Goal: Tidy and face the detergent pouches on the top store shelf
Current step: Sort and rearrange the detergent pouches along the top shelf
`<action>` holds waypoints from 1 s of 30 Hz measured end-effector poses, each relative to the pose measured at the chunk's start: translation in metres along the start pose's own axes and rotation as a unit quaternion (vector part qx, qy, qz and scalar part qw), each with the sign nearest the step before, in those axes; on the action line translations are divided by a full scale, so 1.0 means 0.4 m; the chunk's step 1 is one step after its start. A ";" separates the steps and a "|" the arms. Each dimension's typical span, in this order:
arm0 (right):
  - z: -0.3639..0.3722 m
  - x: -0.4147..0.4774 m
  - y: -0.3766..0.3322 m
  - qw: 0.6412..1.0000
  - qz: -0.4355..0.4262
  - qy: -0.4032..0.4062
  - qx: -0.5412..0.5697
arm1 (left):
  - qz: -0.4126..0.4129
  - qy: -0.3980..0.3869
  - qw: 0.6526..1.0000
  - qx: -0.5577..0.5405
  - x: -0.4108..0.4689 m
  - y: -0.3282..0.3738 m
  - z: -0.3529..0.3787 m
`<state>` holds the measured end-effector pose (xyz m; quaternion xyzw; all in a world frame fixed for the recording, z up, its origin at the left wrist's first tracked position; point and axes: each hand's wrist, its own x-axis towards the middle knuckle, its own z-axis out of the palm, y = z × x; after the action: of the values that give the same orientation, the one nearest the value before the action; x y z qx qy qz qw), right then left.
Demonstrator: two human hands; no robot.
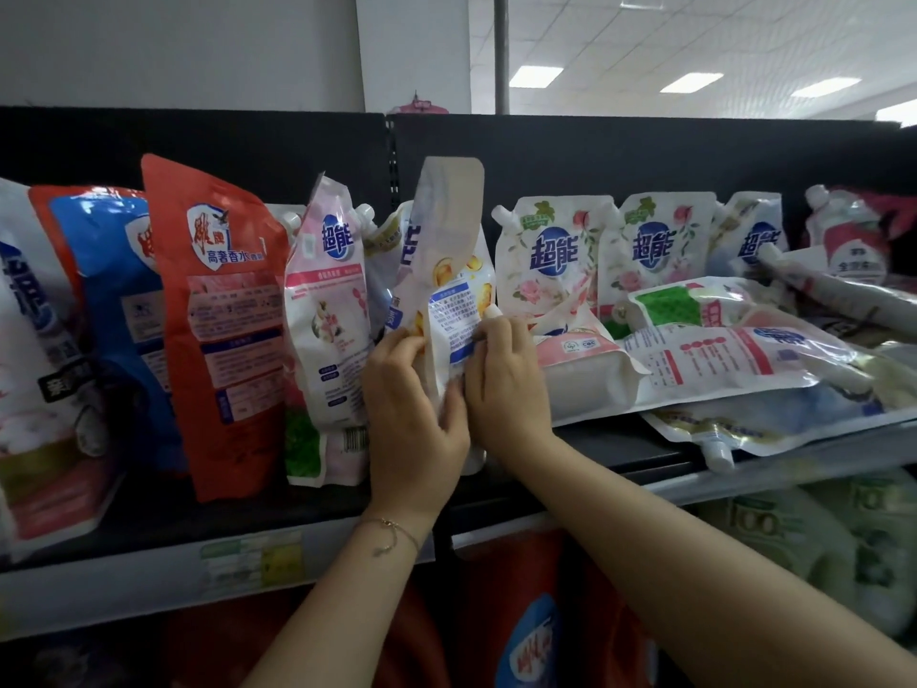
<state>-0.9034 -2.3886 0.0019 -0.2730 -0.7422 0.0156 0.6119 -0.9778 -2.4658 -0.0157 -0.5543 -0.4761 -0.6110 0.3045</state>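
Note:
A tall white pouch with yellow droplets (449, 250) stands upright at the middle of the top shelf (620, 451). My left hand (412, 404) grips its lower left edge and my right hand (506, 384) grips its lower right edge, thumb on the label. Just left of it a pink floral pouch (327, 320) stands twisted, and a red pouch (218, 310) leans beside that. To the right, two floral spouted pouches (551, 255) stand facing front, while several white and pink pouches (719, 350) lie flat in a heap.
A blue pouch (114, 300) and a white one (30, 350) stand at the far left. One flat pouch (719, 439) hangs its spout over the shelf's front edge. Price tags (248, 558) sit on the rail. Red and green packs fill the lower shelf (818, 548).

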 end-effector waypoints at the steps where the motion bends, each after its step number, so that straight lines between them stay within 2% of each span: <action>1: -0.007 0.003 -0.002 1.000 0.002 -0.016 -0.008 | 0.014 0.006 1.000 0.015 0.001 0.000 -0.001; 4: -0.041 0.018 -0.006 0.998 0.018 -0.062 0.002 | 0.086 0.021 0.994 0.070 -0.007 0.005 -0.003; 8: -0.102 0.055 0.006 0.981 0.039 -0.192 0.006 | 0.199 -0.033 0.973 0.115 -0.027 0.023 0.003; 10: -0.140 0.078 0.024 0.970 0.006 -0.243 -0.023 | 0.207 -0.067 0.970 0.109 -0.022 0.040 0.006; 13: -0.193 0.106 0.070 0.959 -0.049 -0.270 -0.069 | 0.200 -0.123 0.967 0.096 0.006 0.081 0.016; 15: -0.218 0.117 0.117 0.956 -0.050 -0.280 -0.076 | 0.179 -0.185 0.962 0.093 0.025 0.106 0.034; 18: -0.252 0.127 0.188 0.951 -0.042 -0.296 -0.079 | 0.086 -0.282 0.950 0.098 0.039 0.129 0.077; 24: -0.306 0.198 0.300 0.955 -0.056 -0.268 -0.113 | -0.076 -0.314 0.942 0.093 0.071 0.150 0.167; 26: -0.314 0.234 0.332 0.945 -0.052 -0.291 -0.137 | -0.099 -0.344 0.928 0.105 0.076 0.154 0.196; 30: -0.299 0.298 0.365 0.919 -0.065 -0.356 -0.158 | -0.067 -0.381 0.913 0.129 0.068 0.159 0.242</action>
<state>-0.7499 -2.2510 0.0871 -0.2942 -0.9197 -0.0456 0.2560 -0.8885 -2.3957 0.0194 -0.6674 -0.6668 -0.3061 0.1272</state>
